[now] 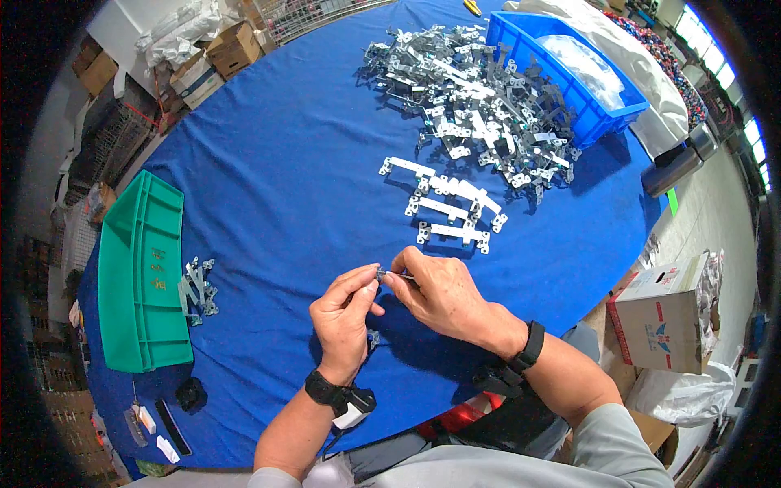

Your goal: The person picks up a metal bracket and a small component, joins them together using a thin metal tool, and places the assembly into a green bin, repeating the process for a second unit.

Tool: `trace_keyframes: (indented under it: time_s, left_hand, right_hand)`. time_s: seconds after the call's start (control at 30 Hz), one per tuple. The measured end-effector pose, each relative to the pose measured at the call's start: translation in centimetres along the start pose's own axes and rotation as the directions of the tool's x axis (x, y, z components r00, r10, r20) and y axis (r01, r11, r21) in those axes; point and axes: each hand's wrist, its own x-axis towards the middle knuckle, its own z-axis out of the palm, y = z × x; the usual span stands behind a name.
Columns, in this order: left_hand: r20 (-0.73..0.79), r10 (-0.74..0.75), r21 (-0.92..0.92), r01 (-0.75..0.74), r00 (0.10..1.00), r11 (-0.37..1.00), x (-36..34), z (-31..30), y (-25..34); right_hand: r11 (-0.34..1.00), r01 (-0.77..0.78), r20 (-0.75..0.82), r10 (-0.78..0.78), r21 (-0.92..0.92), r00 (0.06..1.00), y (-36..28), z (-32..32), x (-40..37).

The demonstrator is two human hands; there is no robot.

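Note:
Both hands meet at the fingertips near the middle of the blue cloth. My left hand (343, 319) is closed on a metal bracket (373, 338), whose lower end pokes out below the fingers; most of it is hidden. My right hand (451, 297) pinches a thin metal piece (404, 277) against the bracket's upper end; its exact kind is too small to make out. Just beyond the hands lie several white metal brackets (443, 211) with perforated ends, set out loosely in rows. Behind these is a large tangled pile of similar brackets (480, 98).
A blue bin (586, 134) with plastic wrap borders the pile. To the left, a green tray (146, 268) stands beside a small heap of brackets (197, 289). A steel flask (679, 163) is at the right edge, a carton (659, 317) below it. Small items lie front left.

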Motion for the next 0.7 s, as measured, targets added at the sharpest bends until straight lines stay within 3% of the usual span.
trace_keyframes:
  time_s: [0.13, 0.43, 0.7]
  left_hand:
    - [-0.003, -0.011, -0.011, 0.011, 1.0, 1.0, -0.01, 0.07, 0.05]
    - [-0.019, 0.006, 0.013, -0.006, 1.0, 1.0, 0.03, 0.22, 0.05]
    - [-0.011, -0.016, 0.015, 0.016, 1.0, 1.0, 0.06, 0.28, 0.25]
  right_hand:
    - [0.992, 0.06, 0.016, -0.059, -0.11, 0.998, 0.91, 0.41, -0.19]
    - [0.999, 0.033, -0.006, -0.033, 0.017, 0.999, 0.48, 0.29, -0.14]
    - [0.997, 0.036, 0.013, -0.035, -0.062, 0.999, 0.66, 0.47, -0.22]
